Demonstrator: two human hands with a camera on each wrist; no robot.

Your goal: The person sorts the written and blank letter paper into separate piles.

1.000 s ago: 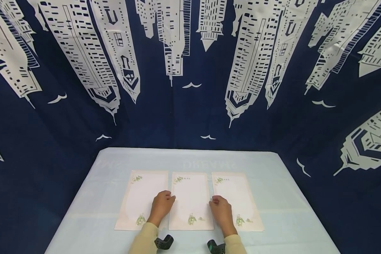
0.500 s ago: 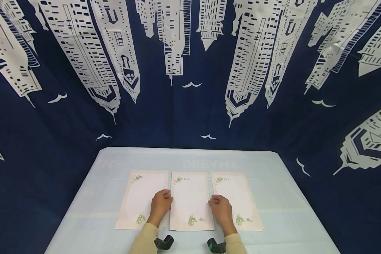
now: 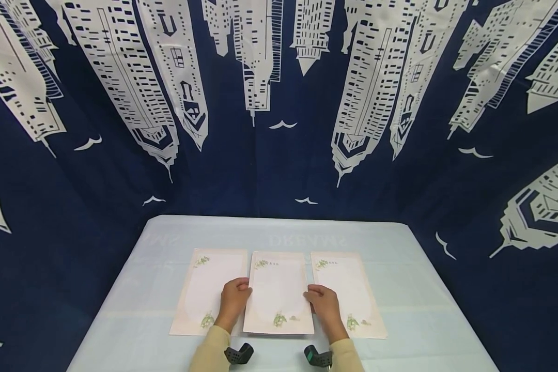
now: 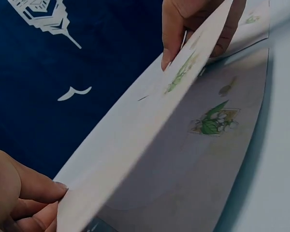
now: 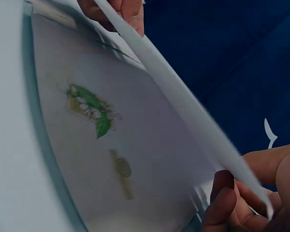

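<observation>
A sheet of pale pink stationery paper point(image 3: 278, 289) with green floral prints is raised a little in the middle, its near edge above the table. My left hand point(image 3: 234, 300) pinches its left edge, and my right hand point(image 3: 324, 306) pinches the right edge. In the left wrist view the raised sheet point(image 4: 130, 130) slants between both hands, with another printed sheet point(image 4: 179, 159) beneath it. The right wrist view likewise shows the lower printed sheet point(image 5: 150, 135) under the raised one. Matching sheets lie flat on either side, a left one point(image 3: 200, 294) and a right one point(image 3: 353, 289).
The papers are on a table with a pale cloth point(image 3: 423, 294). Behind and at both sides hangs a navy curtain point(image 3: 256, 170) with white building and bird prints. Dark wrist-worn devices, such as the left one point(image 3: 239, 354), sit by the cuffs.
The middle sheet has come up off the surface, held at both side edges. Both hands have shifted slightly left with it. The outer sheets stay in place.
</observation>
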